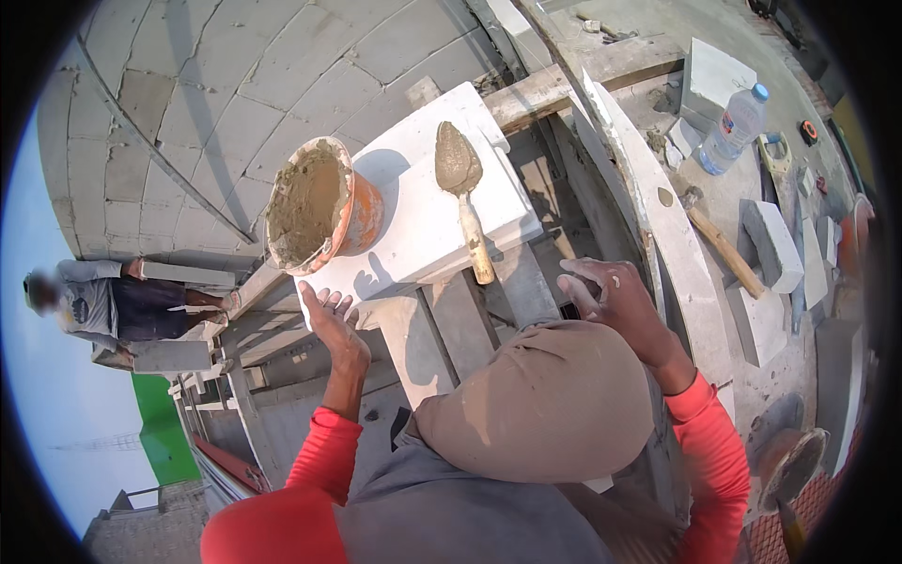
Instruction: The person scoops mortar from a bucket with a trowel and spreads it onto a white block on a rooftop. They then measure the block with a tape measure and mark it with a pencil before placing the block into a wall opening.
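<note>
My left hand (pixel 338 327) is open, palm up and fingers apart, beside the near edge of a white block (pixel 427 230). Its thumb lies at the block's corner; whether it touches cannot be told. On that block stands an orange bucket (pixel 365 214) holding grey-brown wet mortar (pixel 315 202). A pointed trowel (pixel 458 162) with mortar on its blade lies to the right of the bucket, its wooden handle over the block's near edge. My right hand (pixel 615 299) hovers by my bent knee, fingers loosely curled with a gap to the thumb and nothing visible between them.
Planks (pixel 423 343) with gaps lie below the white block. A block wall (pixel 272 85) rises behind. To the right are a water bottle (pixel 735 132), a wooden-handled hammer (pixel 723 249), cut block pieces (pixel 772 246) and a handsaw (pixel 776 155). Another person (pixel 117 301) holds a block at far left.
</note>
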`<action>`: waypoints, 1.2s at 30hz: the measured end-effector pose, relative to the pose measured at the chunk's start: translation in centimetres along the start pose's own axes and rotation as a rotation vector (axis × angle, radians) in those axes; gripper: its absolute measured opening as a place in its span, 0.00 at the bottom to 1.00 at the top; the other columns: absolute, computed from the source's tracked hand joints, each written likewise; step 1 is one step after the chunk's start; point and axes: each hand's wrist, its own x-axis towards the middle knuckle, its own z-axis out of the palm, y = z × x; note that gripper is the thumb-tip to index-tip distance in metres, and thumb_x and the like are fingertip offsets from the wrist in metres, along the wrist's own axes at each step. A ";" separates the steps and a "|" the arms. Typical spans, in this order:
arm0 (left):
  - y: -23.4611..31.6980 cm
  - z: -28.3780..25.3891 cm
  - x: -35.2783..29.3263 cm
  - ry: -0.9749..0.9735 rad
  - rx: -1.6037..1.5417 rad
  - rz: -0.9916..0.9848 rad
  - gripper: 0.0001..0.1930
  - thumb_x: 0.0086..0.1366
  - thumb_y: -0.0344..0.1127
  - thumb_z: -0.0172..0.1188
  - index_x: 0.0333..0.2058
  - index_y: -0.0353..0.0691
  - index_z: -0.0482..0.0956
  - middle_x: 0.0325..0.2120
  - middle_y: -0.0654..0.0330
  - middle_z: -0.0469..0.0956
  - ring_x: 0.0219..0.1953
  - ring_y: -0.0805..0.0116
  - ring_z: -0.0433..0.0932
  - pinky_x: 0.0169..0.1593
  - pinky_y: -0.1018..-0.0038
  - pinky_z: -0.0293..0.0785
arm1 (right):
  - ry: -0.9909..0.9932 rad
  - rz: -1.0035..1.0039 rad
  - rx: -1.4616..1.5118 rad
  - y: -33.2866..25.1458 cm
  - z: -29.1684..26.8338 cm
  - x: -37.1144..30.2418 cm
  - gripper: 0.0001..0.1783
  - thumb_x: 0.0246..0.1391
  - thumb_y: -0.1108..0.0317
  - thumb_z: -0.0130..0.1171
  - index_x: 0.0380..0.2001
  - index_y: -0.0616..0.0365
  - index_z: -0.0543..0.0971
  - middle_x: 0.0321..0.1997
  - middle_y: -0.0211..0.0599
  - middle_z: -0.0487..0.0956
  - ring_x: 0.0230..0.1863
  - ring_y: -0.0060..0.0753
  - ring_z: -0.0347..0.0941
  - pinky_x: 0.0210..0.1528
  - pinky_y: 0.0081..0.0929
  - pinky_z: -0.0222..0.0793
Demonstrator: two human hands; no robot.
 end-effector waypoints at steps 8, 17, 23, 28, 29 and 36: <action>3.1 -0.4 11.6 -0.163 -0.238 -0.071 0.28 0.74 0.53 0.64 0.63 0.42 0.72 0.55 0.55 0.71 0.47 0.70 0.74 0.41 0.76 0.75 | 0.186 0.070 -0.662 -0.6 6.8 11.6 0.20 0.57 0.56 0.70 0.37 0.67 0.83 0.26 0.48 0.82 0.34 0.52 0.84 0.40 0.46 0.76; 7.1 0.0 13.1 -0.453 -0.345 0.153 0.14 0.74 0.31 0.60 0.54 0.30 0.76 0.48 0.53 0.83 0.47 0.63 0.85 0.47 0.70 0.83 | 0.011 0.380 -0.348 -2.1 4.4 7.1 0.33 0.46 0.69 0.65 0.57 0.72 0.75 0.36 0.58 0.84 0.44 0.61 0.83 0.52 0.52 0.77; 13.0 2.3 3.8 -0.605 -0.131 0.410 0.13 0.73 0.29 0.60 0.54 0.32 0.76 0.49 0.53 0.84 0.48 0.62 0.86 0.53 0.64 0.82 | 0.185 0.096 -0.531 -11.7 -5.5 3.3 0.36 0.52 0.61 0.67 0.62 0.69 0.76 0.56 0.62 0.81 0.59 0.61 0.76 0.65 0.46 0.72; 16.6 3.3 -5.3 -0.867 -0.196 0.465 0.16 0.74 0.31 0.59 0.56 0.31 0.75 0.51 0.51 0.84 0.50 0.62 0.86 0.56 0.64 0.83 | 0.464 -0.252 -0.815 -21.5 -14.6 -1.6 0.21 0.53 0.64 0.65 0.47 0.68 0.82 0.47 0.58 0.83 0.48 0.58 0.79 0.59 0.42 0.72; 17.6 3.6 -6.9 -0.932 -0.213 0.457 0.17 0.74 0.32 0.59 0.57 0.31 0.75 0.51 0.51 0.83 0.51 0.62 0.85 0.56 0.64 0.82 | 0.659 -0.426 -1.030 -22.6 -15.3 -1.9 0.24 0.57 0.59 0.66 0.48 0.67 0.82 0.50 0.54 0.85 0.49 0.55 0.80 0.61 0.40 0.72; 25.0 8.5 -18.3 -1.172 -0.330 0.818 0.14 0.76 0.34 0.61 0.53 0.32 0.74 0.46 0.53 0.85 0.44 0.70 0.86 0.49 0.73 0.84 | 0.853 -0.133 -0.897 -29.6 -19.4 -13.7 0.33 0.62 0.44 0.70 0.56 0.64 0.85 0.49 0.51 0.87 0.52 0.42 0.84 0.61 0.33 0.75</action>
